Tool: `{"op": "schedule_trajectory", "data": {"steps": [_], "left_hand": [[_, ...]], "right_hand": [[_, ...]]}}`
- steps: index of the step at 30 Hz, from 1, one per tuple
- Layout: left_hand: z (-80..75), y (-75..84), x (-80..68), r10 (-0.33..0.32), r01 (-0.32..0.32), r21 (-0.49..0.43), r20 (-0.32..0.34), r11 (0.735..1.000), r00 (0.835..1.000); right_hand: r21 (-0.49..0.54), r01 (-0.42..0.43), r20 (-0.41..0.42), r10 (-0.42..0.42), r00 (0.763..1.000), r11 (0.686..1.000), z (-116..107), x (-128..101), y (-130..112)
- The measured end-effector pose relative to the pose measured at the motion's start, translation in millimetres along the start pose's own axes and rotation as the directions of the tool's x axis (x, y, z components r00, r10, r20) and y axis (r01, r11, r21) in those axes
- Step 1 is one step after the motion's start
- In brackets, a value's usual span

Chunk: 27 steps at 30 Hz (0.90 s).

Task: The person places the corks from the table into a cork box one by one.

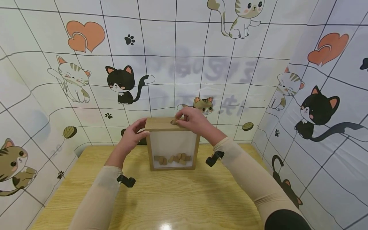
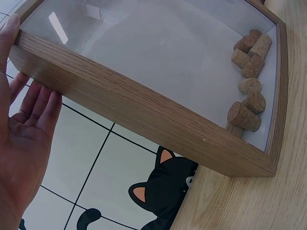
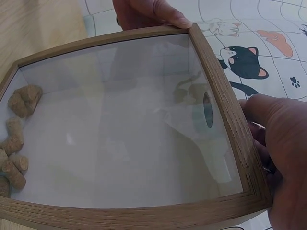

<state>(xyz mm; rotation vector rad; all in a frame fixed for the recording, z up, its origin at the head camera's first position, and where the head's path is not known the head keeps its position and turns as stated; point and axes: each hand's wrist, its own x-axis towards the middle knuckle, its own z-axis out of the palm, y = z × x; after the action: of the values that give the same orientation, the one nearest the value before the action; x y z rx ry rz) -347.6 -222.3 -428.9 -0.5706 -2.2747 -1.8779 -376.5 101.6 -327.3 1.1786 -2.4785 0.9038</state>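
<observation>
An upright wooden box (image 1: 158, 125) with a clear front pane stands on the table. Several corks (image 1: 172, 158) lie heaped at its bottom, also seen in the wrist views as corks (image 2: 249, 62) and corks (image 3: 14, 143). My left hand (image 1: 143, 128) grips the box's upper left corner, thumb on the front edge and fingers behind, as the left hand (image 2: 24, 129) shows. My right hand (image 1: 179, 118) reaches over the top and pinches a cork (image 1: 173, 122) sitting in the round hole (image 3: 207, 110). The right hand (image 3: 283, 143) curls over the frame (image 3: 225, 105).
A light wooden table (image 1: 172, 198) carries the box near its far edge. Cat-patterned sheets (image 1: 86, 80) wall in the back and both sides. Small black clips (image 1: 126, 181) sit on both sleeves.
</observation>
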Motion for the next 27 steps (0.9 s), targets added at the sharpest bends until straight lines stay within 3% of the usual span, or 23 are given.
{"op": "schedule_trajectory", "data": {"steps": [6,14,22,27], "left_hand": [[1.0,1.8,-0.2,0.002,-0.002,-0.003,-0.001,1.000,1.000],[0.4,-0.9,-0.6,-0.007,0.007,-0.018,0.002,1.000,1.000],[0.4,-1.7,-1.1,-0.009,0.009,-0.022,-0.003,1.000,1.000],[-0.2,-3.2,-0.3,-0.009,0.009,-0.023,0.000,1.000,1.000]], "right_hand": [[0.003,-0.004,0.005,0.004,1.000,1.000,-1,-1,0],[0.034,0.036,-0.059,-0.034,0.998,0.999,-9,-11,4],[0.024,0.033,-0.187,-0.028,0.982,0.999,-24,-39,18],[0.028,-0.016,-0.245,0.022,0.969,0.999,-32,-63,34]]}}
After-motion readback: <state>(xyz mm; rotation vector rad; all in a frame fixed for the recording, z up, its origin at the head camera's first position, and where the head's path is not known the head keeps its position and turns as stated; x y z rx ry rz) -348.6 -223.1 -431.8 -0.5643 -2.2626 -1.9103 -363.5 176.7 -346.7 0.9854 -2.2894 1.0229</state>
